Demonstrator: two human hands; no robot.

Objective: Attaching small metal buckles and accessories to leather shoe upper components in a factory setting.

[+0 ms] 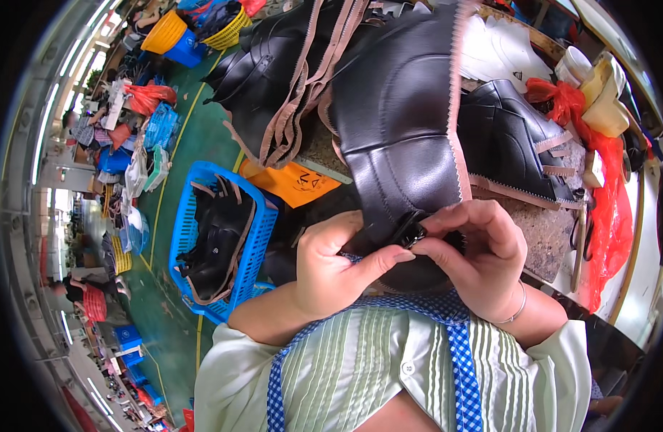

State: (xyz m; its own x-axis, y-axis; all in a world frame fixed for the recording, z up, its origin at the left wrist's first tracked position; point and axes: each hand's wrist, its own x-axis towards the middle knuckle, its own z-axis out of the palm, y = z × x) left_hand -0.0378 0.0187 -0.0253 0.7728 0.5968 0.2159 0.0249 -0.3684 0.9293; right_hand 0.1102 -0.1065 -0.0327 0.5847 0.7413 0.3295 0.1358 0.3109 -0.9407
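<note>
In front of my chest, a black leather shoe upper (pixel 400 93) with a pinkish-brown zigzag edge hangs down from the pile towards my hands. My left hand (pixel 328 270) pinches its lower end between thumb and bent fingers. From the other side, my right hand (pixel 486 252) grips the same end, thumb and forefinger pressed together. Between the two thumb tips sits a small shiny black part (pixel 412 232); its exact kind is too small to tell. More black leather uppers (pixel 274 79) with pinkish-brown edging lie behind, and another stack (pixel 507 137) rests to the right.
A blue plastic basket (pixel 264 227) with black leather pieces stands at the left, beside an orange sheet (pixel 295 183). White cut pieces (pixel 497 54), a red plastic bag (pixel 608 209) and a yellowish container (pixel 605 101) are on the right. Other people and bins line the far left.
</note>
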